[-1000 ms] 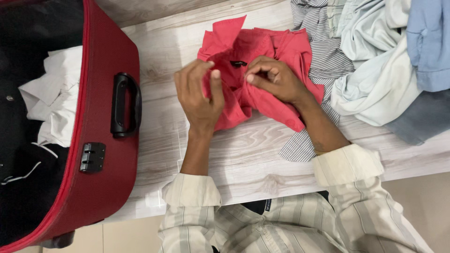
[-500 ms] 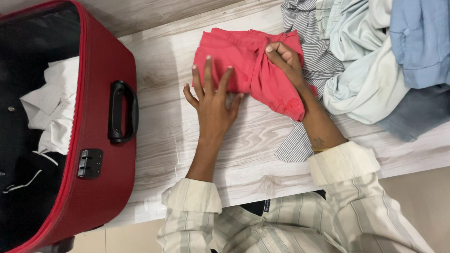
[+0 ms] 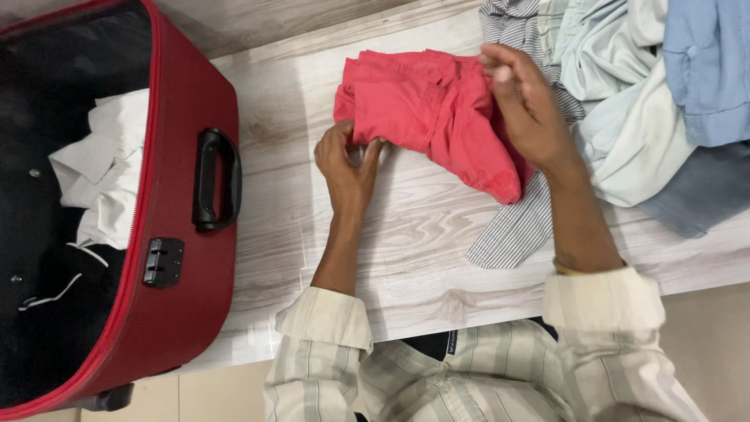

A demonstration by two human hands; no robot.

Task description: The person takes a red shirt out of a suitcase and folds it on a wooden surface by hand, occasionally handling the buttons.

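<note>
A red shirt (image 3: 422, 109) lies folded into a bundle on the pale wooden table (image 3: 406, 234). My left hand (image 3: 346, 168) pinches the shirt's near left edge with curled fingers. My right hand (image 3: 525, 105) rests on the shirt's right side, fingers bent over the cloth near its far corner. Both forearms reach out of rolled striped cream sleeves.
An open red suitcase (image 3: 180, 258) with a black handle (image 3: 216, 181) stands at the left; white clothes (image 3: 105, 176) lie inside it. A heap of striped (image 3: 519, 227), pale blue-white (image 3: 625, 133) and blue (image 3: 707, 70) garments covers the table's right side.
The shirt went from loose and open to a folded bundle. My left hand drew back from flat on the cloth to gripping its near edge; my right hand moved to the far right corner.
</note>
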